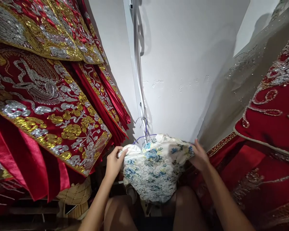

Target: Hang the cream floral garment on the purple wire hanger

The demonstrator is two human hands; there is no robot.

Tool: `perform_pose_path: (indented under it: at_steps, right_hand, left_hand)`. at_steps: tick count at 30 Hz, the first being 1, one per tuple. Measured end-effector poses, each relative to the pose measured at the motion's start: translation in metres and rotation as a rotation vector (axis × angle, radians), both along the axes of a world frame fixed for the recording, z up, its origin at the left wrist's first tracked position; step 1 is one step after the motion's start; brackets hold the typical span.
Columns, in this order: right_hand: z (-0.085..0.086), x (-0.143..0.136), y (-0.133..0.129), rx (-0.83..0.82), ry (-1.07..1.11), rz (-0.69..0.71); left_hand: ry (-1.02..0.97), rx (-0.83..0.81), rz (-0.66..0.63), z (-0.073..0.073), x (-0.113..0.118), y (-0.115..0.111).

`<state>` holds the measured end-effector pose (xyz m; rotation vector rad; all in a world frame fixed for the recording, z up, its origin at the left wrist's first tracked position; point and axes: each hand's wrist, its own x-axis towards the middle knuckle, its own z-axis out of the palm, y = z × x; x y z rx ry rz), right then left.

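A white dress (151,170) with blue and yellow flowers hangs in front of me on a purple hanger (140,138), its hook near the metal upright. At the dress's left shoulder, my left hand (114,162) pinches the fabric between thumb and fingers. My right hand (199,155) grips the end of the sleeve on the other side, and the cloth is drawn out sideways there. Some of the right fingers are hidden behind the fabric. The dress's lower part hangs above my knees.
Red garments with gold and silver embroidery (69,125) hang on the left. More red beaded clothing (274,109) and a sheer glittery fabric (233,83) hang on the right. A metal upright (136,57) runs along the white wall (183,48). A woven basket (75,192) stands low at left.
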<state>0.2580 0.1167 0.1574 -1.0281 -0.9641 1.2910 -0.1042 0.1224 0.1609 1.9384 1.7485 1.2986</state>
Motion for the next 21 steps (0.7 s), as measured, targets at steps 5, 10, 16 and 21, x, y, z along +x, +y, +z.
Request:
perform_pose_path:
  at_steps: [5,10,16,21]
  right_hand:
    - [0.007,0.019,-0.010,-0.037,0.014,-0.149]
    - [0.039,0.023,-0.009,0.074,0.097,-0.240]
    - [0.066,-0.008,-0.006,0.113,0.092,-0.184]
    - [0.052,-0.027,-0.015,0.089,0.051,0.007]
  left_hand:
    - [0.022,0.099,-0.071,0.043,0.006,0.009]
    - [0.062,0.196,-0.160,0.103,0.027,0.033]
    - [0.027,0.267,-0.012,0.122,0.009,0.037]
    - [0.022,0.219,0.037,0.094,-0.016,0.020]
